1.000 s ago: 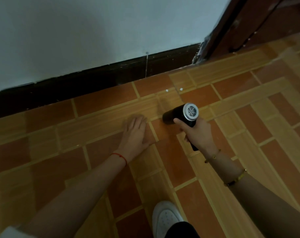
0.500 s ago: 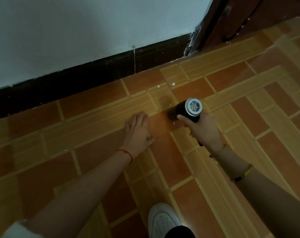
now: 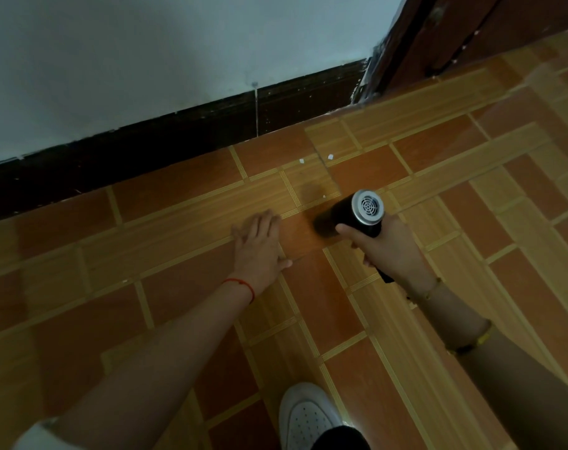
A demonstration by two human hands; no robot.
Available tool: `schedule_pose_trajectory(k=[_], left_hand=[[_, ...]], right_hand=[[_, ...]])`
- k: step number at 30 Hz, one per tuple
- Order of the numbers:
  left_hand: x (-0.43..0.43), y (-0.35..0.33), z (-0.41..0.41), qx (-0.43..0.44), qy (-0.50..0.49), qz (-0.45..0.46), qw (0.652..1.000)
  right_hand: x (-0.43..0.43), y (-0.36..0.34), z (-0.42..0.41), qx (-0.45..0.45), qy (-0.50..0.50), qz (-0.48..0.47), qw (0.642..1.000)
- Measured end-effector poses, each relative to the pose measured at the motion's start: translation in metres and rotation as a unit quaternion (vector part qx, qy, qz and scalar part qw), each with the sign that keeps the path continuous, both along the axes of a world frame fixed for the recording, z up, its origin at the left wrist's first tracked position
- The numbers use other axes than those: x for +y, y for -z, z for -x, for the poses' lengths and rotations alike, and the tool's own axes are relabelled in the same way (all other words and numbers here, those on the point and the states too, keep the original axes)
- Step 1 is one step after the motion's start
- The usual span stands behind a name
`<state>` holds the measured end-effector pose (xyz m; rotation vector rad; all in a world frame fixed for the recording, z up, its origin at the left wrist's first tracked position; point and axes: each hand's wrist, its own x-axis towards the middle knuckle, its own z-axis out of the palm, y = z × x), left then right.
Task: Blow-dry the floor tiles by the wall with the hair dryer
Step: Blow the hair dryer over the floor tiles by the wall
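A black cylindrical hair dryer with a silver grilled rear cap point(image 3: 351, 214) is gripped by its handle in the right hand point(image 3: 385, 246), the fingers wrapped closed around it, and its nozzle is aimed low over the orange and tan patterned floor tiles point(image 3: 185, 203). The left hand point(image 3: 260, 248) is laid flat on the tiles just beside the nozzle, fingers together and extended, nothing being held (a thin red string is seen at the wrist). The dark brown skirting board point(image 3: 178, 138) under the pale wall point(image 3: 178, 53) is seen beyond. A white perforated shoe point(image 3: 308, 417) is visible at the bottom edge.
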<state>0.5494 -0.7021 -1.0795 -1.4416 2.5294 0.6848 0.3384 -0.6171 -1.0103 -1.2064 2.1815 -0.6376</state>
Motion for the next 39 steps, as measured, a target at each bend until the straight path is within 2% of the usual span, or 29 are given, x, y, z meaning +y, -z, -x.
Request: schedule_pose_trajectory(k=[6,9,18,23,39], left_hand=[[0.001,0.0,0.0,-0.004,0.001,-0.001,1.0],[0.001,-0.002,-0.001,-0.008,0.001,-0.004,1.0],[0.001,-0.004,-0.002,-0.011,0.004,0.0,1.0],[0.002,-0.002,-0.003,-0.006,0.001,0.002,1.0],[0.001,-0.004,0.0,-0.03,0.008,0.016,0.999]], right_hand=[[0.016,-0.003,-0.004,0.077,0.017,-0.016,0.997],[0.019,-0.006,-0.001,0.053,0.006,-0.022,0.998],[0.001,0.001,0.024,0.016,0.13,0.042,0.991],[-0.01,0.006,0.023,0.031,0.115,0.019,0.993],[-0.044,0.016,0.015,0.038,0.054,0.057,0.996]])
